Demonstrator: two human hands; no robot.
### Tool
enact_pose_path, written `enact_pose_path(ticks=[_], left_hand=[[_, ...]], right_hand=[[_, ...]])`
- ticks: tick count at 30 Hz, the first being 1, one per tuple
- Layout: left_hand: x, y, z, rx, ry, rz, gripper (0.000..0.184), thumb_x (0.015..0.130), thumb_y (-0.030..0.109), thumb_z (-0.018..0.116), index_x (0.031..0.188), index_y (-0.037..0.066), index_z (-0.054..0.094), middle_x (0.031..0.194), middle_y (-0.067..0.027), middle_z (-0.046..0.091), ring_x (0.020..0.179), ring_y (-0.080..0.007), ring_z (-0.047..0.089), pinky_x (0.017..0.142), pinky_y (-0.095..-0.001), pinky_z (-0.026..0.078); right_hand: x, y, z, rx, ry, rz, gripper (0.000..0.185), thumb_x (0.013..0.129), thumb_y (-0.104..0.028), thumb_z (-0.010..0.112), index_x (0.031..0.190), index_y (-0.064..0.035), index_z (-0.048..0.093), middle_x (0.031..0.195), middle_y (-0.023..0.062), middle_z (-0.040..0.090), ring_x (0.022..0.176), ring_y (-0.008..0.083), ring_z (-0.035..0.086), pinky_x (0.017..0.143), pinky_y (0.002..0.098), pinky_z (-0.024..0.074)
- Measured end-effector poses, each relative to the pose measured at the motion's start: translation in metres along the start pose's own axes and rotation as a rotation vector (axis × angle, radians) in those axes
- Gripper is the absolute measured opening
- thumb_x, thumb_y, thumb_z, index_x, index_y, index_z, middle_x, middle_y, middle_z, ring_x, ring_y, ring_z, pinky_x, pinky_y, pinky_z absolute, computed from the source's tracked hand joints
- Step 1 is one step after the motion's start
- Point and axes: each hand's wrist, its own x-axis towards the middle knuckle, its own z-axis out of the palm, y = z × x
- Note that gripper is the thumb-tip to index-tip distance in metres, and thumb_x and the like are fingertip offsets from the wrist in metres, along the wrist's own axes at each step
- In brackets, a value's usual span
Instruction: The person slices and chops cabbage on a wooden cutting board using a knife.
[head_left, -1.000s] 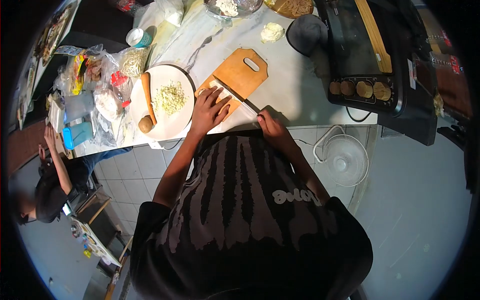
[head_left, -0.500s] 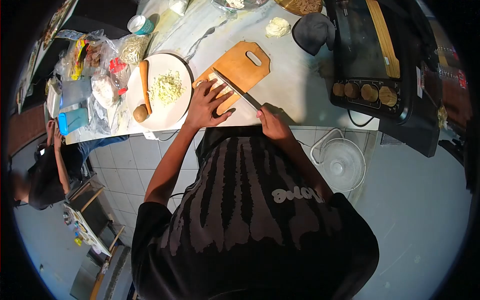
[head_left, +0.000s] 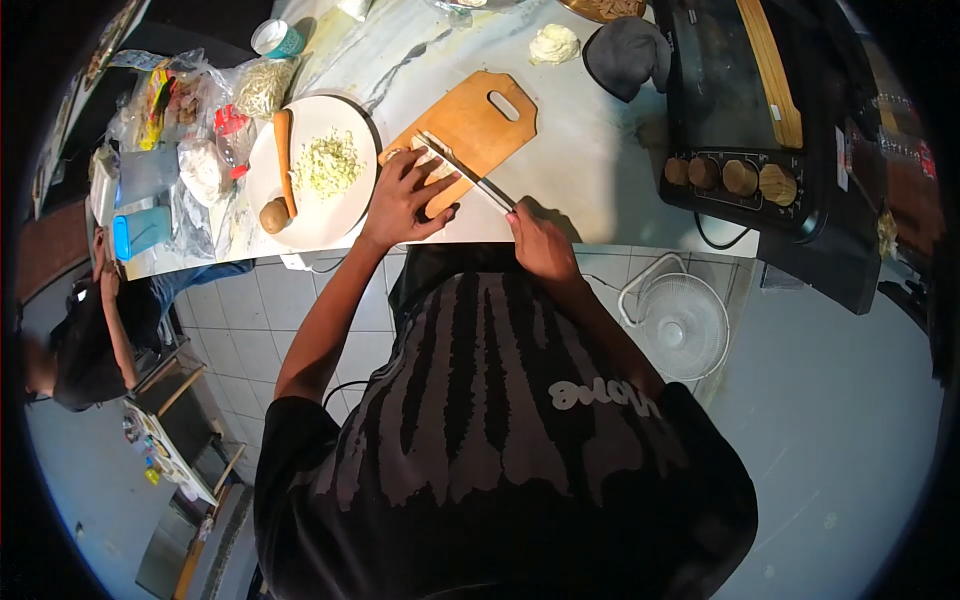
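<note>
"How does the cutting board (head_left: 485,112) lie?"

"Flat and aslant on the tabletop (head_left: 575,165), its slotted end pointing away from the near edge and to the right. The opposite end comes close to that near edge."

"What's it like?"

"Orange-brown, with angled corners and one long rounded slot."

"And the knife (head_left: 463,173)?"

"Its narrow blade slants over the board, tip toward the board's middle. The handle reaches past the board's right edge, toward the tabletop's near edge."

"Any food there?"

"Pale food (head_left: 438,166), whitish, just left of the blade. It's partly covered, so its whole shape can't be told."
</note>
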Motion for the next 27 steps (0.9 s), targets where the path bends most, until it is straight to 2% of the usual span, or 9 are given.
enact_pose_path(ticks=[6,8,9,15,20,27], left_hand=[[0.0,0.002,0.0,0.008,-0.017,0.012,0.05,0.077,0.035,0.077,0.125,0.021,0.073,0.127,-0.0085,0.062,0.128,-0.0349,0.049,0.109,-0.0518,0.04],[-0.001,0.002,0.001,0.019,-0.009,-0.012,0.047,0.08,0.038,0.073,0.124,0.023,0.073,0.126,-0.0088,0.063,0.128,-0.0351,0.052,0.113,-0.055,0.037],[0.0,0.002,0.0,0.012,-0.018,-0.013,0.046,0.081,0.037,0.073,0.125,0.023,0.073,0.128,-0.0086,0.063,0.128,-0.0344,0.052,0.113,-0.0548,0.037],[-0.001,0.004,0.002,0.011,0.002,-0.01,0.044,0.082,0.036,0.073,0.124,0.022,0.073,0.13,-0.0081,0.063,0.128,-0.0336,0.053,0.112,-0.0541,0.038],[0.001,0.002,0.001,0.022,0.007,0.006,0.042,0.082,0.036,0.073,0.122,0.022,0.074,0.129,-0.0088,0.063,0.128,-0.034,0.053,0.112,-0.0542,0.038],[0.001,0.0,-0.004,-0.013,-0.015,0.024,0.05,0.081,0.039,0.073,0.127,0.022,0.071,0.134,-0.0107,0.059,0.129,-0.0359,0.051,0.113,-0.055,0.037]], right_hand=[[0.0,0.001,-0.003,-0.014,0.051,-0.033,0.022,0.105,-0.026,0.05,0.106,-0.0047,0.055,0.073,0.0241,0.065,0.07,0.0473,0.063,0.061,0.0575,0.0478],[0.011,-0.015,-0.014,-0.032,-0.111,0.028,0.028,0.107,-0.029,0.044,0.106,-0.0023,0.053,0.085,0.0269,0.066,0.082,0.0492,0.063,0.071,0.0566,0.048],[0.011,-0.014,-0.017,-0.051,-0.144,0.054,0.03,0.107,-0.031,0.042,0.108,-0.0026,0.053,0.085,0.0276,0.066,0.082,0.0497,0.063,0.072,0.0573,0.0476],[0.015,-0.016,-0.021,-0.02,-0.081,0.067,0.035,0.108,-0.035,0.041,0.106,-0.003,0.054,0.08,0.0299,0.065,0.08,0.0524,0.062,0.071,0.0611,0.0468],[0.024,-0.021,-0.03,0.05,-0.123,0.129,0.037,0.108,-0.036,0.039,0.108,-0.0036,0.056,0.083,0.0314,0.064,0.083,0.0542,0.061,0.073,0.0618,0.0461],[0.025,-0.012,-0.03,0.106,-0.141,0.134,0.041,0.107,-0.04,0.04,0.107,-0.0025,0.057,0.084,0.0318,0.065,0.083,0.0551,0.06,0.076,0.0628,0.0445]])
